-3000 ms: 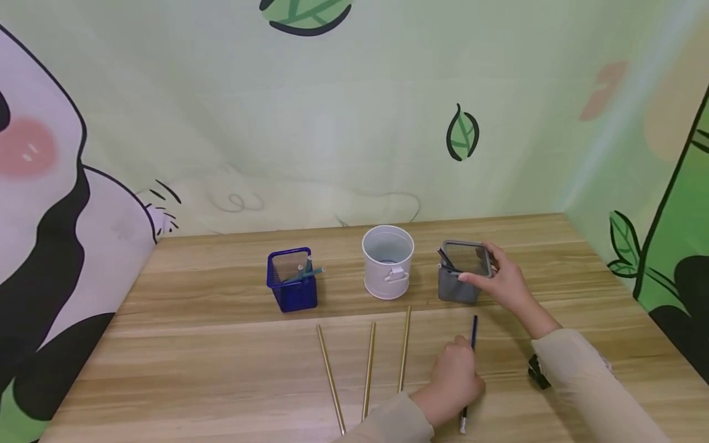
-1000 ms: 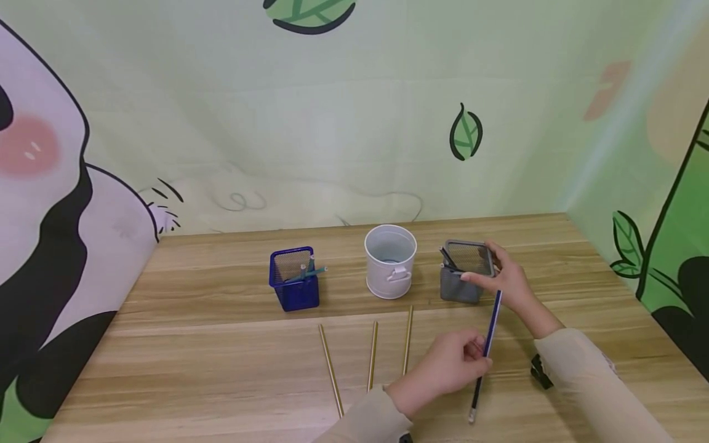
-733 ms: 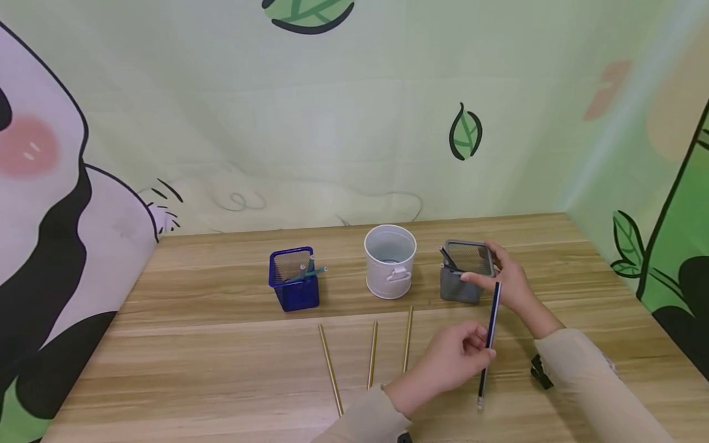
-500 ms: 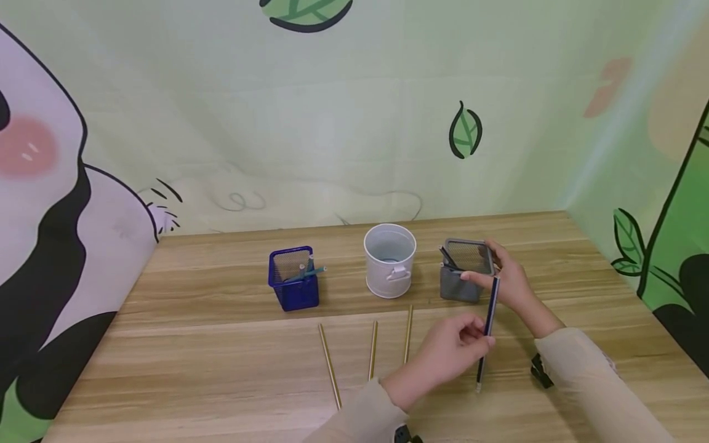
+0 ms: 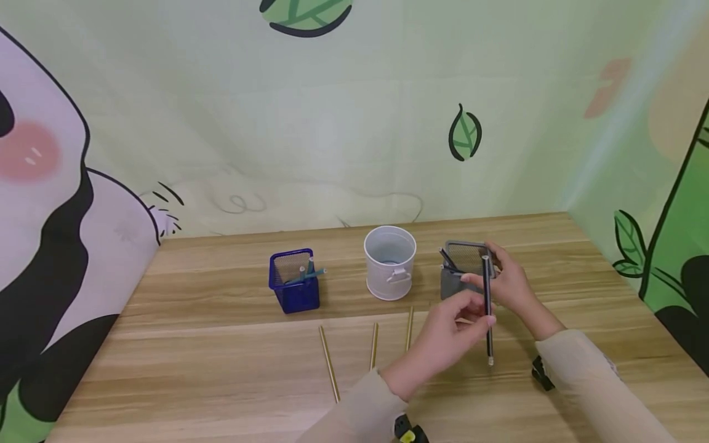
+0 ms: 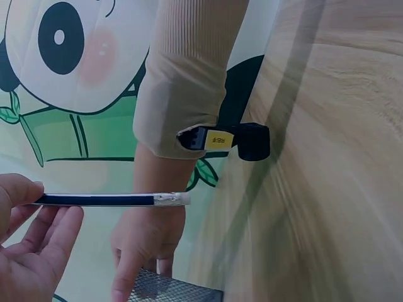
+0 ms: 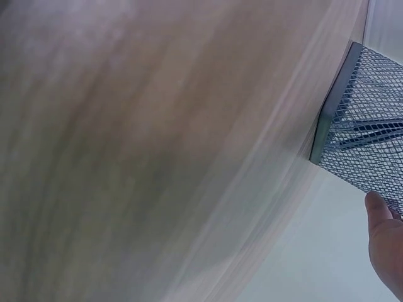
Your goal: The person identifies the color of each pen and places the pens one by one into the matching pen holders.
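Note:
Between thumb and fingers, my left hand (image 5: pixel 443 335) pinches a dark pencil (image 5: pixel 488 307), held off the table and nearly upright in the head view, its eraser end low. The left wrist view shows the same pencil (image 6: pixel 101 199) with its metal ferrule and pale eraser. My right hand (image 5: pixel 512 286) holds the grey mesh pen holder (image 5: pixel 455 284) by its rim, thumb in front and fingers at the far right side. Dark pencils (image 5: pixel 450 261) lean inside that holder. Through the mesh of the holder (image 7: pixel 371 100), the right wrist view shows dark sticks.
Left of the grey holder stands a white metal bucket (image 5: pixel 382 280). A blue mesh pen holder (image 5: pixel 299 298) with several teal pencils (image 5: pixel 306 275) is farther left. Gold pencils (image 5: pixel 328 363) lie on the wooden table (image 5: pixel 194 344), partly behind the left arm. A printed cloth wall rises behind.
My left hand has picked the pencil up from the table, raised it toward the grey holder and turned it more upright. The right hand has stayed on the holder.

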`<state>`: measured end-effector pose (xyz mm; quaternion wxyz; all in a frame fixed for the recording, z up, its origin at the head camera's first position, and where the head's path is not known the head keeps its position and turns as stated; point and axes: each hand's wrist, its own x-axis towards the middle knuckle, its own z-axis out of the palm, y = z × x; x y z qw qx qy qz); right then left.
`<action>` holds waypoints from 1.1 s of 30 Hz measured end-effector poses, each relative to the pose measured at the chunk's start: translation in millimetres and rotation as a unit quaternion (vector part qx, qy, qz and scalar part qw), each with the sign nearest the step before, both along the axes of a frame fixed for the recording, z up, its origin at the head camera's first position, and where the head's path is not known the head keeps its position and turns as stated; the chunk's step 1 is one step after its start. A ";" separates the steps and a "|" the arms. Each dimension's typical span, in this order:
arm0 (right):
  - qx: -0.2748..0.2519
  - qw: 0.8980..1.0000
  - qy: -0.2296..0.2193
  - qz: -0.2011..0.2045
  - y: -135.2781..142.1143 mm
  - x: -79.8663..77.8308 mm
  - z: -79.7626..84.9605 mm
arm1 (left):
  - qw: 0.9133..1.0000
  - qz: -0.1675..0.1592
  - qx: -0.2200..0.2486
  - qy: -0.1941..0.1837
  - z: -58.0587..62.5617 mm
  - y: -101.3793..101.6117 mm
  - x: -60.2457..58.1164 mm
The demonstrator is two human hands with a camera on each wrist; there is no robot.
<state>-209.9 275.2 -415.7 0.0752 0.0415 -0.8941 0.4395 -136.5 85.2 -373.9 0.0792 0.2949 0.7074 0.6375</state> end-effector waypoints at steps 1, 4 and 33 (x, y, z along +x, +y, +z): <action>0.001 1.000 -0.001 -0.001 0.1 -0.2 0.0 | 1.000 0.001 0.005 0.001 1.5 0.2 -0.5; 0.001 1.000 0.001 -0.007 -0.2 -0.4 0.9 | 1.000 0.003 0.012 0.012 7.5 1.4 -2.1; 0.002 1.000 0.013 0.004 0.5 -2.0 -1.3 | 0.976 0.086 0.122 0.156 28.2 5.0 -28.6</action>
